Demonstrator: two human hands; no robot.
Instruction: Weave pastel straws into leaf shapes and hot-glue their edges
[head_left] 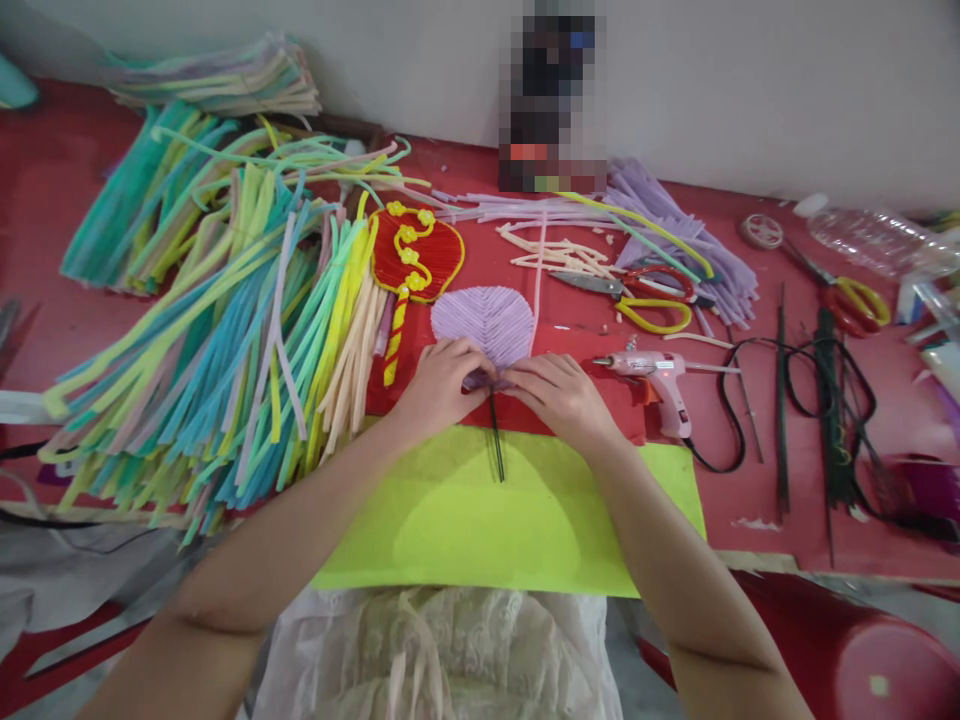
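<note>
A lilac fan of pipe cleaners [484,318], rounded and ribbed like a leaf, lies in front of me. My left hand [448,382] pinches its lower left edge, while my right hand [556,392] has its fingers closed on the lower right edge. Both sets of fingertips nearly meet at the base and partly hide it. Two thin dark green stems [496,445] stick out below toward me. One loose lilac pipe cleaner [541,265] rises from the fan's right side. Just behind, to the left, is a finished-looking red fan [414,262] with yellow trim, flowers and a striped handle.
Bundled coloured pipe cleaners [247,340] cover the left. A pink glue gun [660,375] lies right of my right hand, its black cord trailing. Scissors [652,300] and lilac pipe cleaners [675,240] are behind it. A yellow-green sheet [487,540] covers the table's front.
</note>
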